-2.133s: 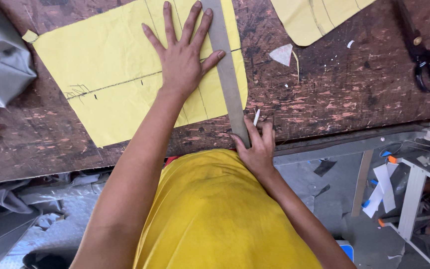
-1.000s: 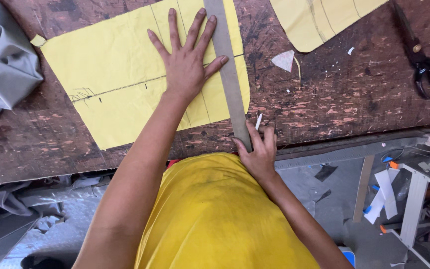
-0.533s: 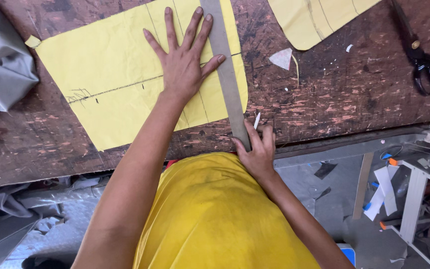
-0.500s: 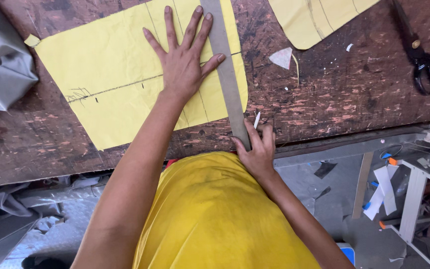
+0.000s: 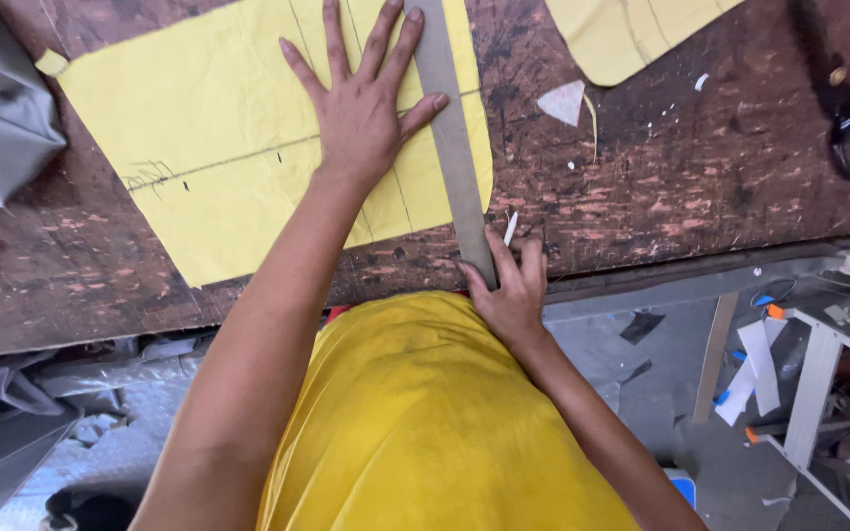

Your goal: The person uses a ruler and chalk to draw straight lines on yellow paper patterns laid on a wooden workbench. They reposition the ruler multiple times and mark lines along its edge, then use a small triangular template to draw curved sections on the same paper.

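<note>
The left hand (image 5: 366, 108) lies flat, fingers spread, pinning the yellow fabric (image 5: 238, 147) and ruler (image 5: 450, 138) on the bench (image 5: 691, 187). The right hand (image 5: 512, 295) pinches white chalk (image 5: 510, 228) at the ruler's near end. If pressure eases, the ruler could skew. The fabric looks flat, pencil-marked.

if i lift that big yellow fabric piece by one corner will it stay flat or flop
The large yellow fabric piece would probably flop: it looks thin and lies limp on the worn wooden table. It likely slides easily, since the left hand and long grey ruler press on it.
</note>
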